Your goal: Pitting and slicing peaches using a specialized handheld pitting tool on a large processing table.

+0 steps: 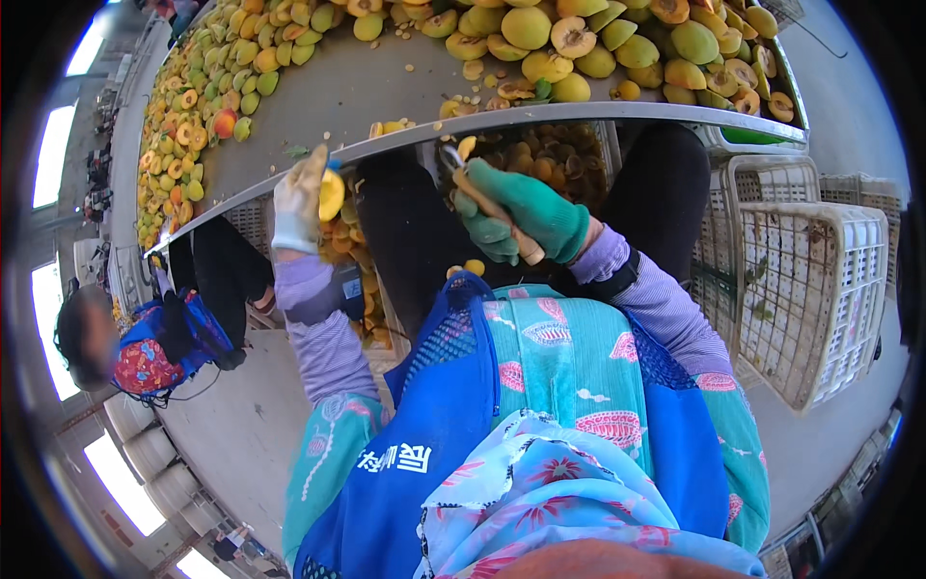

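clasping a wooden-handled tool is the right hand; the left hand seemingly pinches yellow fruit.

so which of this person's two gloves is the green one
The right glove, wrapped around the tan-handled tool; the left glove is whitish, with no green on it.

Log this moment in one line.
left hand: holds yellow fruit piece | right hand: grips wooden-handled tool | ahead: table with cut fruit
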The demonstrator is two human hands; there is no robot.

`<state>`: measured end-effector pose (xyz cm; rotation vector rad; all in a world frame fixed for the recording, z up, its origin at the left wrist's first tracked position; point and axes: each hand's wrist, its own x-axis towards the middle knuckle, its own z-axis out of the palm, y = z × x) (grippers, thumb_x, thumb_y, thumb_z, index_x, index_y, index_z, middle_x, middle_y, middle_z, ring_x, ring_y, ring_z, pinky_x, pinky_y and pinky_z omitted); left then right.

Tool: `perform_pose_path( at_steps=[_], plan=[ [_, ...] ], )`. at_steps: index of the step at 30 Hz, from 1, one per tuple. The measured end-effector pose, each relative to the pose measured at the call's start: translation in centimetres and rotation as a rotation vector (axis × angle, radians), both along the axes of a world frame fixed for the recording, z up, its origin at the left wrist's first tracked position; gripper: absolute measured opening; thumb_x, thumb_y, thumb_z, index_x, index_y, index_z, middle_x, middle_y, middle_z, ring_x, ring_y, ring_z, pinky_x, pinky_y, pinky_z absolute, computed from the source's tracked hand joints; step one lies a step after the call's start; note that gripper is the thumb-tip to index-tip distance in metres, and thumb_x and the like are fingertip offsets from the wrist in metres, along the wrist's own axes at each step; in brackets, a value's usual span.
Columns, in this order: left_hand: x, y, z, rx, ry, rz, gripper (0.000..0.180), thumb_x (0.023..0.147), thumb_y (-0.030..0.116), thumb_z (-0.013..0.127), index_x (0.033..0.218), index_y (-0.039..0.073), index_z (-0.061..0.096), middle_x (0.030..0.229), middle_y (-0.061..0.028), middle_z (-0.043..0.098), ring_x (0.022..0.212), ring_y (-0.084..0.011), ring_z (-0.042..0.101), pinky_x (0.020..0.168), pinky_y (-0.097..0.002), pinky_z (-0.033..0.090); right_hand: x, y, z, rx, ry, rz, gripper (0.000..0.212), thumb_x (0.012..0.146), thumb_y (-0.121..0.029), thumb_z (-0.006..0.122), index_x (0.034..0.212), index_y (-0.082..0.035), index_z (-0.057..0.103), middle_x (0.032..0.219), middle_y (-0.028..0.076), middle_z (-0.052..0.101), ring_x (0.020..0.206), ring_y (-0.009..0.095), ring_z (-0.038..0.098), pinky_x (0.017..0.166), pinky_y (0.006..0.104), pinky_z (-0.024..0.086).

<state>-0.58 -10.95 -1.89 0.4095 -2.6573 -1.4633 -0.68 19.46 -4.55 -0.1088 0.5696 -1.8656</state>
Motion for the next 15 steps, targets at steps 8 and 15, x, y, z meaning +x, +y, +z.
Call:
perform_pose_path(
  at_steps=[8,15],
  plan=[
    [-12.4,18.2,1.8,-0.774,0.338,-0.359,0.063,0.072,0.049,0.067,0.115,0.005,0.055,0.103,-0.0192,0.063,0.093,-0.0333,0.062,0.082,-0.0408,0.047,-0.4,-0.2,-1.3,0.666,0.231,-0.405,0.042,0.092,-0.047,0.041,0.085,-0.007,0.053,0.058,0.001,0.049,0.043,0.011,0.046,0.038,0.0256,0.038],
    [-14.8,16.1,1.0,0.048,-0.037,-0.411,0.051,0.081,0.031,0.061,0.117,-0.002,0.046,0.103,-0.0199,0.062,0.093,-0.0317,0.063,0.078,-0.0373,0.053,-3.2,3.7,0.0,0.748,0.375,-0.718,0.040,0.094,-0.041,0.044,0.084,-0.003,0.053,0.059,0.008,0.053,0.053,0.019,0.057,0.044,0.0326,0.044]
  ],
)
